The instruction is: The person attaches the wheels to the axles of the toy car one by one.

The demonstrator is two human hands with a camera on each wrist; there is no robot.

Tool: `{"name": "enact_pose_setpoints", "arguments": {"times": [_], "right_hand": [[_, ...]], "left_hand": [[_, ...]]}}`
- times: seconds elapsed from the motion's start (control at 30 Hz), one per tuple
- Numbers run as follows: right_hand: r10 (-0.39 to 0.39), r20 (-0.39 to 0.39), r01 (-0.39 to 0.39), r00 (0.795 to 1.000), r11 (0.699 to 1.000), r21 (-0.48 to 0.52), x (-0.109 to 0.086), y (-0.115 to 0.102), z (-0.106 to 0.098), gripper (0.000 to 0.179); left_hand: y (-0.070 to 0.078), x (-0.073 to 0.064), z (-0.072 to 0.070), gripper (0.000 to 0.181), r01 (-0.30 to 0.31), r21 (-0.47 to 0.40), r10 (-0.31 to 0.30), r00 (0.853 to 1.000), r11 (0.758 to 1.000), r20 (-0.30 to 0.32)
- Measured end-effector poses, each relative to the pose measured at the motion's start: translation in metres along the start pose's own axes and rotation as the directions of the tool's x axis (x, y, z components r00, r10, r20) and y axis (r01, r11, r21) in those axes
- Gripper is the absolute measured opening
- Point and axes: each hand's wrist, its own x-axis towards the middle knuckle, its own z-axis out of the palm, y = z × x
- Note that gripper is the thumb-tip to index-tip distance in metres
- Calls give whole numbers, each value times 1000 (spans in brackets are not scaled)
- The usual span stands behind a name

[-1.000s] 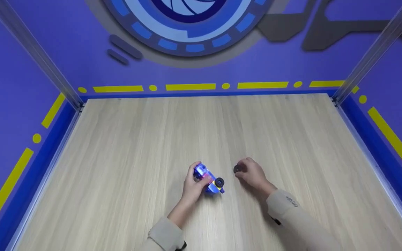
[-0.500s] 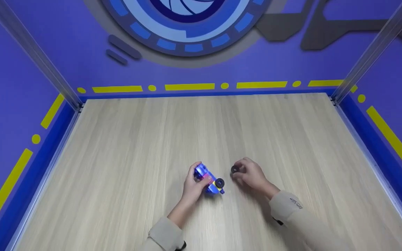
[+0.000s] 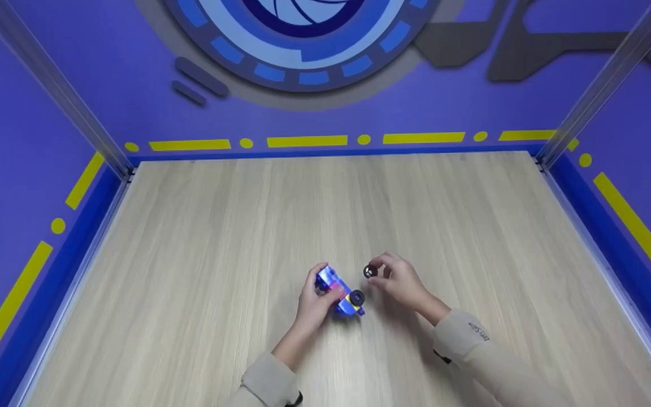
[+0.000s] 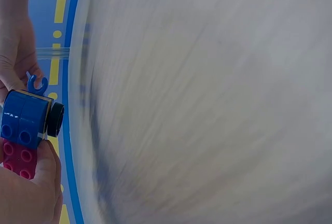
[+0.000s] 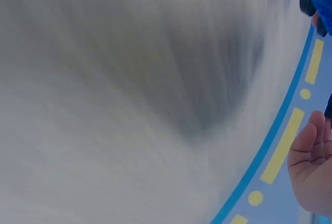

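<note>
Slightly above the table, my left hand (image 3: 314, 302) grips a toy car (image 3: 330, 276) made of blue, pink and yellow building blocks. A black wheel (image 3: 357, 297) sits on the side of the car that faces up. In the left wrist view the car's blue block (image 4: 23, 115) has a hook (image 4: 37, 85) at its end, and a pink studded block (image 4: 19, 154) lies against my thumb. To the right of the car, my right hand (image 3: 404, 280) pinches a loose black wheel (image 3: 369, 271) between thumb and fingers. In the right wrist view only that wheel's edge shows.
A light wooden table (image 3: 280, 215) lies under both hands. Purple-blue panels with yellow dashes (image 3: 308, 141) stand behind it and on both sides, with metal posts (image 3: 602, 96) at the back corners.
My right hand has moved left with the wheel, closer to the car, and turned it so that its face shows. My left hand and the car have hardly moved.
</note>
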Motion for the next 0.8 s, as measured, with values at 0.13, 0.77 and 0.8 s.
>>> {"name": "enact_pose_setpoints", "arguments": {"times": [0.13,0.77,0.8], "right_hand": [[-31,5,31,999,999,5,-1,-4,4,25],[-32,39,31,999,999,32,-3,-17,10,25],[-28,42,27,999,999,28,-3,-18,10,25]], "left_hand": [[-3,1,-1,58,-6,8,6,1000,1000,9],[-25,15,0,62,-11,2,11,1000,1000,22],[-28,17,1,62,-14,5,14,1000,1000,23]]}}
